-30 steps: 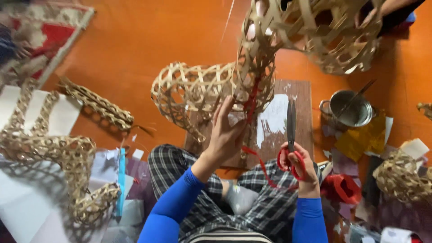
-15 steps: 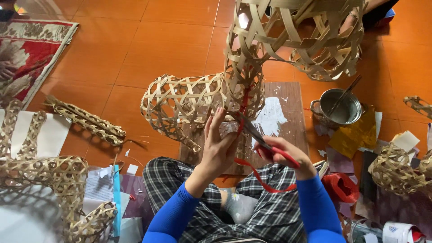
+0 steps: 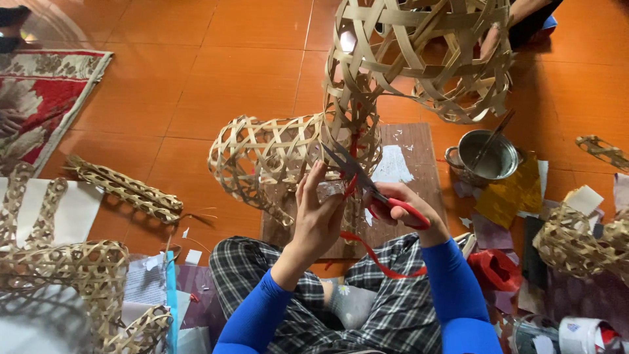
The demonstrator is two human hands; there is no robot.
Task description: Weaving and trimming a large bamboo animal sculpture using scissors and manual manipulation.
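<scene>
Bamboo strips, pale and openly woven, make up the large curved lattice frame (image 3: 295,154) that sits at the centre of the floor, its tall upper part rising toward twelve o'clock. The person sits cross-legged at six o'clock in blue sleeves and checked trousers. Their left hand (image 3: 319,213) is pressed flat against the underside of the frame, fingers stretched upward and mostly open, steadying the weave rather than clutching it. Their right hand (image 3: 400,203) is curled closed around the red handles of a pair of scissors (image 3: 367,183), whose dark blades are parted and point toward eleven o'clock, right at a red ribbon (image 3: 373,252) tied into the frame's narrow neck; the ribbon's loose end trails down over the lap. Under the frame lies a brown wooden board (image 3: 419,147). At three o'clock stands a small metal pot (image 3: 488,157). Toward nine o'clock a long woven bamboo tube (image 3: 124,189) rests on the orange tiles.
</scene>
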